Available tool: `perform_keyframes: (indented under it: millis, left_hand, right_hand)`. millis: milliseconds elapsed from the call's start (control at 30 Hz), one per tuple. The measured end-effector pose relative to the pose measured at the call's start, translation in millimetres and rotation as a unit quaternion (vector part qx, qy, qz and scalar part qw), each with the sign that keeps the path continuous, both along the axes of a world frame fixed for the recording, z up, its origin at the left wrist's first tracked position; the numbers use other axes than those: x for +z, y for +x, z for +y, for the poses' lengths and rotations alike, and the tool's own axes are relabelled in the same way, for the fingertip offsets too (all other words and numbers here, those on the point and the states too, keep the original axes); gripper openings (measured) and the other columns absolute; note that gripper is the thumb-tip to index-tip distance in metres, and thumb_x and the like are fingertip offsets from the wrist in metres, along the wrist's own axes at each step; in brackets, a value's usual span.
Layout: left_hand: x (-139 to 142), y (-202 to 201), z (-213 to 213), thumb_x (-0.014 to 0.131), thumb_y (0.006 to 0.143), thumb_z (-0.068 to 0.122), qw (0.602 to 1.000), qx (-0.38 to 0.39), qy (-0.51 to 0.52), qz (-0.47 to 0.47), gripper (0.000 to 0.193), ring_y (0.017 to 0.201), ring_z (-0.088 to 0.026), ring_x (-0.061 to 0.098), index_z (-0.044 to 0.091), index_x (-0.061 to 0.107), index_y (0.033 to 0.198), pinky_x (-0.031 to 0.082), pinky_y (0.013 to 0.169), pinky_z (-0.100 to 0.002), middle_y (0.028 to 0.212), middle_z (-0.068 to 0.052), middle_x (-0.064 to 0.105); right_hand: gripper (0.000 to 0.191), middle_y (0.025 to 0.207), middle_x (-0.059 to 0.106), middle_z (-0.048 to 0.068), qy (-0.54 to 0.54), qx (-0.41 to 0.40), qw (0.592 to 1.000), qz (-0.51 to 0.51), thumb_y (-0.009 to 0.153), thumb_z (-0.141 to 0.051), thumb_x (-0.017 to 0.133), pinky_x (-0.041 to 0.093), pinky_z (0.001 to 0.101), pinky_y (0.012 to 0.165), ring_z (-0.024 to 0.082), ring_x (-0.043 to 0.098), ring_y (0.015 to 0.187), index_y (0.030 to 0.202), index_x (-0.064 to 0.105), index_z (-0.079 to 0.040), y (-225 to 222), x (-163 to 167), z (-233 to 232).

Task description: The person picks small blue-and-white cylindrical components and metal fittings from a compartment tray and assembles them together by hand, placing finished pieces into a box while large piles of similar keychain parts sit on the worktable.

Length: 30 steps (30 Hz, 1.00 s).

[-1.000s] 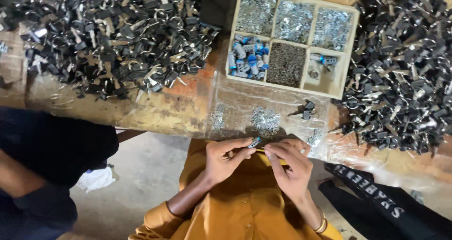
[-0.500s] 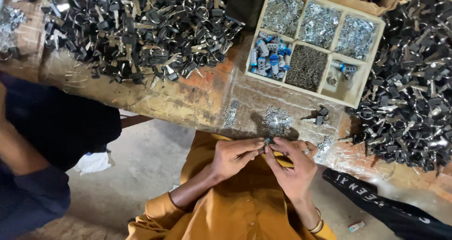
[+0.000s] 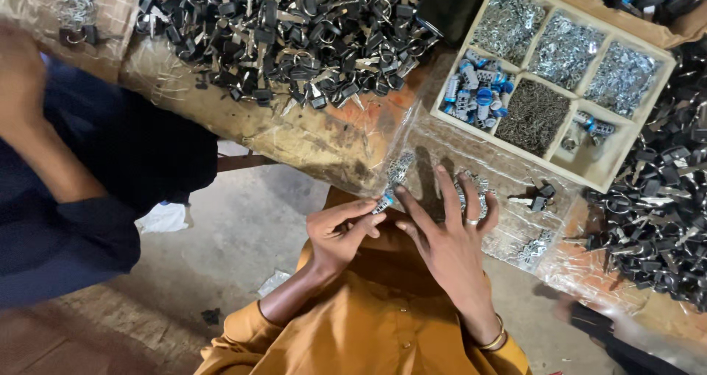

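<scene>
A small metal-and-blue part [image 3: 384,200] sits at the edge of the counter [image 3: 324,136], pinched between the fingertips of the left hand [image 3: 340,231]. That hand is curled nearly closed, thumb and forefinger meeting on the part. The right hand [image 3: 449,235] lies just beside it with fingers spread wide and flat, holding nothing; its fingertips reach toward a little heap of silver pieces [image 3: 471,191] lying on clear plastic sheet [image 3: 508,169] that covers this stretch of the counter. A ring shows on one finger and a bangle on the wrist. Both arms come out of orange sleeves.

Just right of the silver pieces lies a single black-headed key [image 3: 537,196]. Beyond the hands stands a wooden tray [image 3: 589,176] split into compartments: three hold silver hardware, one holds blue-and-white parts [image 3: 475,92], one dark small pieces, and one a few mixed bits. A big pile of black-headed keys [image 3: 294,36] with rings spreads across the counter to the left, and another pile [image 3: 655,220] lies at the right. At far left, another person in dark blue clothing [image 3: 110,169] sits close by.
</scene>
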<state>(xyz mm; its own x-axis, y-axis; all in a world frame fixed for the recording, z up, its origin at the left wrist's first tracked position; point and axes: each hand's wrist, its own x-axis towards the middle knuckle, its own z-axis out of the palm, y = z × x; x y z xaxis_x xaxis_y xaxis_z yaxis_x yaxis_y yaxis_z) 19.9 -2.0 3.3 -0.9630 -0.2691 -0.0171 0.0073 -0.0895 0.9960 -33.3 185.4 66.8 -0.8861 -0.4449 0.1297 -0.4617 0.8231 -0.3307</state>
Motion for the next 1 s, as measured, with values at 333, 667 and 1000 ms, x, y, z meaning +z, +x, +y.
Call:
perform_keyframes:
  millis: [333,667,1000]
  left_hand:
    - [4.7,-1.7,-1.1,0.078,0.086,-0.011,0.996,-0.024,-0.01,-0.081,0.021,0.069,-0.015,0.074,-0.009,0.076,0.106,0.058,0.059,-0.023,0.105,-0.02,0.079]
    - [-11.5,0.5,12.0,0.078,0.087,-0.01,0.997,-0.057,0.025,-0.045,0.02,0.071,-0.011,0.074,-0.007,0.076,0.106,0.056,0.058,-0.02,0.112,-0.019,0.078]
    - [-18.0,1.2,19.9,0.08,0.087,-0.004,0.995,-0.082,0.014,-0.053,0.021,0.071,-0.012,0.075,-0.005,0.077,0.108,0.057,0.056,-0.02,0.109,-0.017,0.079]
  right_hand:
    - [0.051,0.156,0.041,0.007,-0.046,-0.059,0.997,-0.003,0.087,-0.046,0.081,0.017,0.0589,0.118,0.036,0.03,0.145,0.129,0.068,-0.021,6.2,-9.7,17.7]
    - [0.057,0.161,0.038,0.006,-0.021,-0.087,0.996,-0.015,0.089,-0.051,0.08,0.015,0.0594,0.12,0.034,0.029,0.148,0.135,0.069,-0.02,17.0,-8.9,27.9]
    - [0.026,0.137,0.06,-0.005,-0.068,-0.023,0.996,0.049,0.082,-0.027,0.085,0.018,0.0531,0.119,0.028,0.042,0.138,0.108,0.078,-0.026,23.7,-17.6,53.5]
